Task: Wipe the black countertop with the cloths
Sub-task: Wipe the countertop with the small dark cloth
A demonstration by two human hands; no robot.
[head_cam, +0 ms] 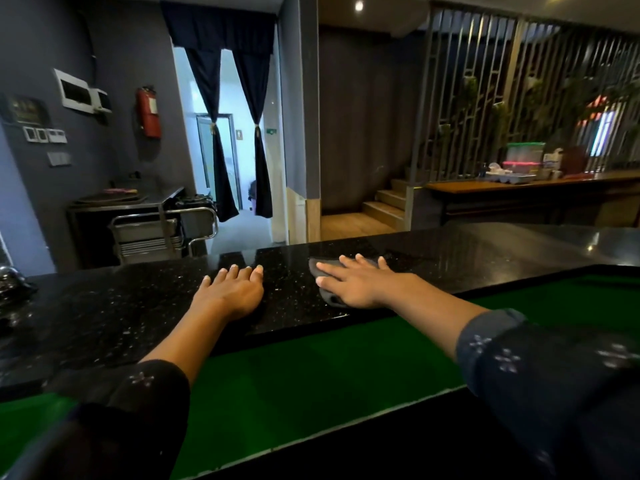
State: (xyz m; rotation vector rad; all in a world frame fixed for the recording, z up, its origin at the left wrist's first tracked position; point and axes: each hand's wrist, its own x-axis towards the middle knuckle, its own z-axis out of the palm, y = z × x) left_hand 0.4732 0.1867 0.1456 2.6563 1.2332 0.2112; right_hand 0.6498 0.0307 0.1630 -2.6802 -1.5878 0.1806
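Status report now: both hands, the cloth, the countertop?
Right hand flat on grey cloth. Left hand flat, bare, on black countertop. Only one cloth seen. Nothing blocking nearby.

A red fire extinguisher (149, 112) is hanging on the grey wall; dark curtains (235, 133) are framing the doorway; plastic containers (523, 161) are sitting on the wooden counter (485, 187).

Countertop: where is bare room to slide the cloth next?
Bare patches on the countertop: left of the left hand up to the metal bell, and right of the cloth under the right hand. The strip between the hands is tight.
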